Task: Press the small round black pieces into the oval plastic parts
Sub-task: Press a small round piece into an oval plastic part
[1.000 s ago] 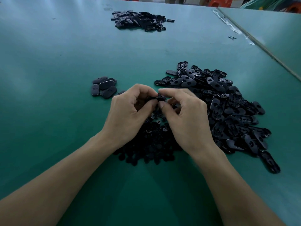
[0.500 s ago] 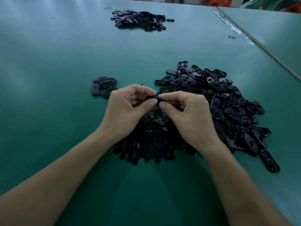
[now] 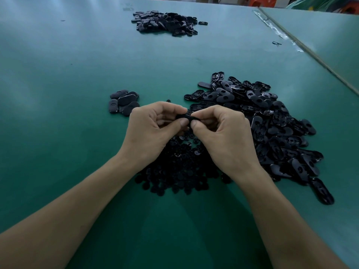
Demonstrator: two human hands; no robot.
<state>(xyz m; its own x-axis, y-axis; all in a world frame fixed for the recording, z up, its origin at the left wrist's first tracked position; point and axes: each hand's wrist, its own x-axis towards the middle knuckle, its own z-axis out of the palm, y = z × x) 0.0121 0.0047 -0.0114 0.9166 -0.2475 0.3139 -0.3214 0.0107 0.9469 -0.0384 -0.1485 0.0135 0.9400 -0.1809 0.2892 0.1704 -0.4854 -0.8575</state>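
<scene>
My left hand [image 3: 151, 131] and my right hand [image 3: 223, 136] meet at the table's middle, both pinching one black oval plastic part [image 3: 187, 117] between thumbs and forefingers. Most of that part is hidden by my fingers, and I cannot tell whether a round piece sits in it. Under my hands lies a heap of small round black pieces [image 3: 180, 171]. A large pile of loose oval parts [image 3: 272, 129] spreads to the right of my right hand. A small group of oval parts [image 3: 123, 102] lies just left of my left hand.
The green table [image 3: 68, 113] carries another pile of black oval parts [image 3: 167, 23] at the far side. A taped seam [image 3: 303, 45] runs diagonally at the right, with a small loose clip [image 3: 276, 43] beside it. Orange stools show beyond the far edge.
Both hands stay together on the oval part, with only small shifts of the fingers. The piles have not moved.
</scene>
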